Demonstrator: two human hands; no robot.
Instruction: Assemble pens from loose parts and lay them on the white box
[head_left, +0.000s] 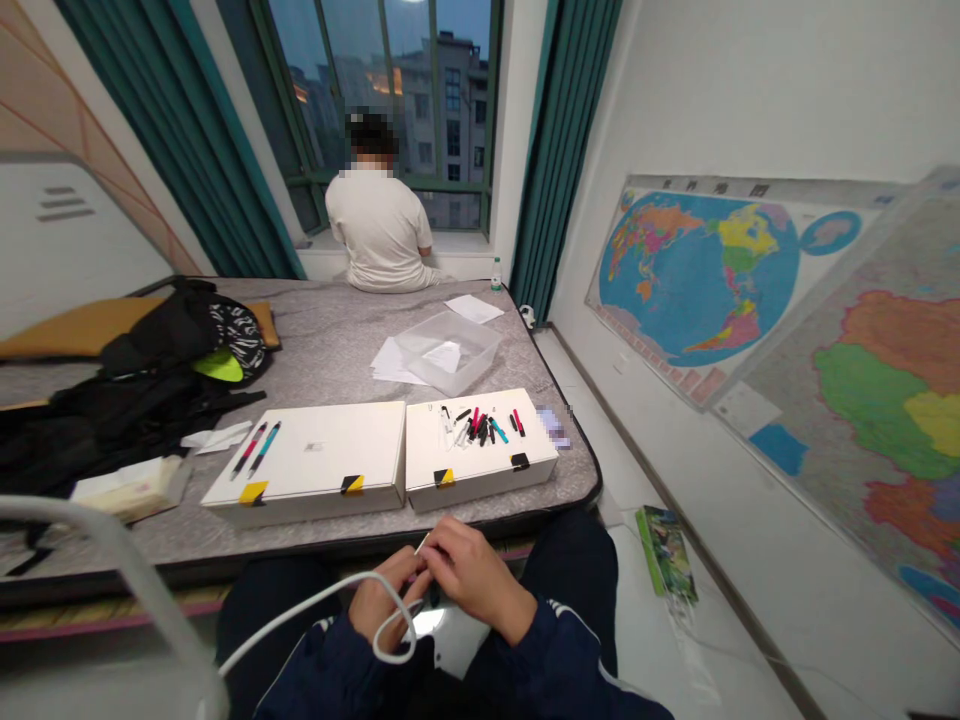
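Observation:
Over my lap, my left hand [381,598] and my right hand [478,578] meet with bent fingers pressed together. A slim pale piece [422,544] shows between the fingertips; most of it is hidden, so its kind is unclear. Past my hands, a white box [540,452] on the right bears a loose pile of pen parts [484,428] in black, red, blue and white. On the left white box [337,430] lie a red-and-black pen [248,451] and a blue-and-black pen [265,447], side by side.
A white cable [300,607] loops beside my left wrist. On the bed [322,350] are a clear plastic bin [450,375], paper sheets [390,362], a tissue pack [131,488] and a black backpack [157,335]. A person in a white shirt [379,225] sits by the window.

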